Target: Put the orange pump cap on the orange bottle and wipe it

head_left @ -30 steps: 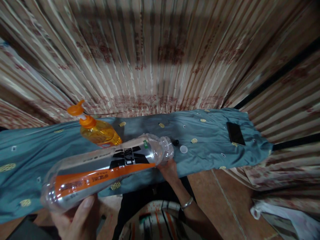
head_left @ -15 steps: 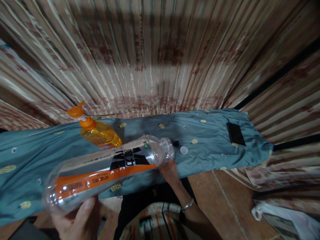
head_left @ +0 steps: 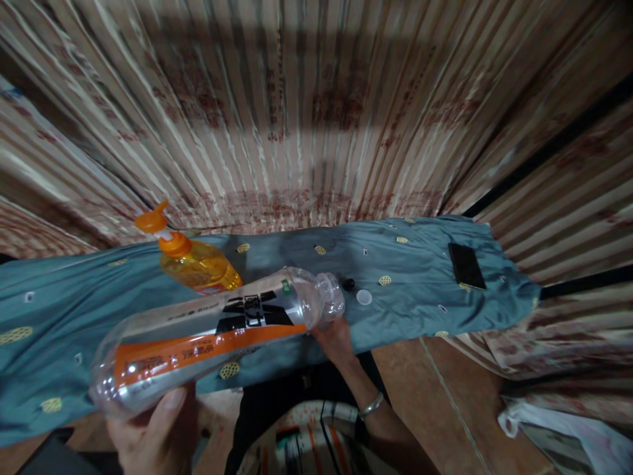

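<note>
My left hand (head_left: 158,422) grips a large clear plastic drink bottle (head_left: 208,336) near its base, the thumb along its lower side. The bottle lies tilted almost level in the air, its orange, silver and black label facing me and its neck pointing right. At the neck, my right hand (head_left: 336,340) is closed from below. Its fingers are mostly hidden behind clear plastic, and I cannot make out what they hold. Just right of the neck are a small black object (head_left: 349,284) and a white round cap (head_left: 364,297) on the cloth.
Behind the bottle stands an orange pump bottle (head_left: 198,264) of yellow liquid. A black phone (head_left: 466,266) lies at the right on the blue-green tablecloth (head_left: 415,290). Striped curtains (head_left: 306,132) hang behind the table. A white plastic bag (head_left: 558,429) is at lower right.
The large bottle has shifted slightly right at its base and turned a little in my left hand. My right hand stays in place at the neck.
</note>
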The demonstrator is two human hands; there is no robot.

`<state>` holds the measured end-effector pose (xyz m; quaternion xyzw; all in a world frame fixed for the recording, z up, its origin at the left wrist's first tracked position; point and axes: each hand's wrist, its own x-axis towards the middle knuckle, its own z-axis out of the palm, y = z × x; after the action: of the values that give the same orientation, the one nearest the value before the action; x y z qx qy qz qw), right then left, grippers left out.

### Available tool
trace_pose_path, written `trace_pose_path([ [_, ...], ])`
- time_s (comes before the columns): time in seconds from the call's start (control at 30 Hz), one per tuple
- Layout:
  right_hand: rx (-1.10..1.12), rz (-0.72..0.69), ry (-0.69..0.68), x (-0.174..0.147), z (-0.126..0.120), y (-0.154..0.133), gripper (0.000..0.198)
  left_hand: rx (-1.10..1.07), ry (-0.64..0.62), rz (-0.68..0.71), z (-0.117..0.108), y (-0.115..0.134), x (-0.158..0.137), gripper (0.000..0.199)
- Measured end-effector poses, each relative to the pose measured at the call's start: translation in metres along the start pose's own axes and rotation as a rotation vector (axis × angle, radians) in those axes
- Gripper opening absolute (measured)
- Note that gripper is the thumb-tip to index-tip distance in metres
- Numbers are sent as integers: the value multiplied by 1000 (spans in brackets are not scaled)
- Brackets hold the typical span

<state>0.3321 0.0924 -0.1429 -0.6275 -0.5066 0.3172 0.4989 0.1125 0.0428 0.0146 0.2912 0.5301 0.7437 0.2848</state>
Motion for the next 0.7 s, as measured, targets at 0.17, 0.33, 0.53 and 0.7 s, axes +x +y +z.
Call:
trace_pose_path([
  [0.17, 2, -12, -4, -1, 0, 2, 46, 49, 24, -46, 4, 10, -8, 62],
  [0.33, 2, -21, 8, -1, 1, 4, 50, 40, 47, -52, -1, 5, -3, 58],
  [0.53, -5, -14, 5, -2, 2, 7, 47, 47, 37, -55, -6, 0, 0, 60],
  [0.7, -9, 0, 4, -2, 3, 10, 47, 91, 73, -95, -7, 2, -5, 67],
])
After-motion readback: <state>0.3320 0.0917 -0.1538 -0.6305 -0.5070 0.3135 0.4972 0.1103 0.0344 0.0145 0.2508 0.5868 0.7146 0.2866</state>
